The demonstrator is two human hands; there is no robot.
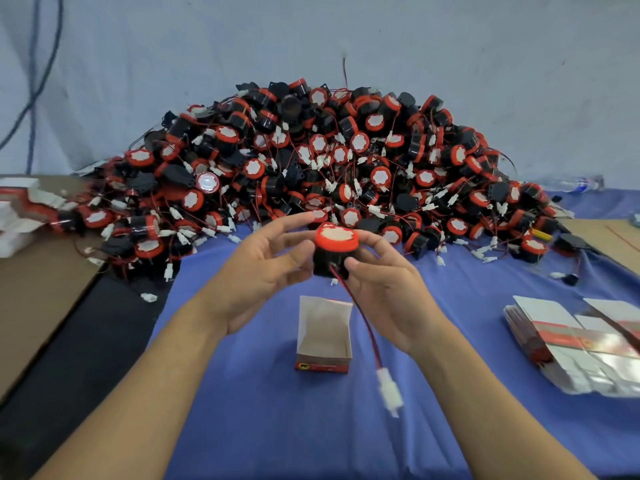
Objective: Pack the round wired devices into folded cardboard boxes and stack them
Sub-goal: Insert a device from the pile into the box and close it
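Observation:
A round device (334, 249), black with a red and white top, is held up above the blue cloth between both hands. My right hand (388, 289) grips its right side, thumb near the wire's root. My left hand (256, 271) touches its left side with the thumb, its fingers spread out straight. The device's red and black wire (363, 323) hangs down to a white plug (389, 389). Below the hands an open folded box (323, 336), white inside with a red base, stands on the cloth with its lid flap up.
A big heap of the same devices (311, 168) fills the back of the table. Flat unfolded boxes (581, 344) lie stacked at the right. Folded boxes (20, 209) lie on brown cardboard (41, 289) at the left. A plastic bottle (571, 183) lies at the far right.

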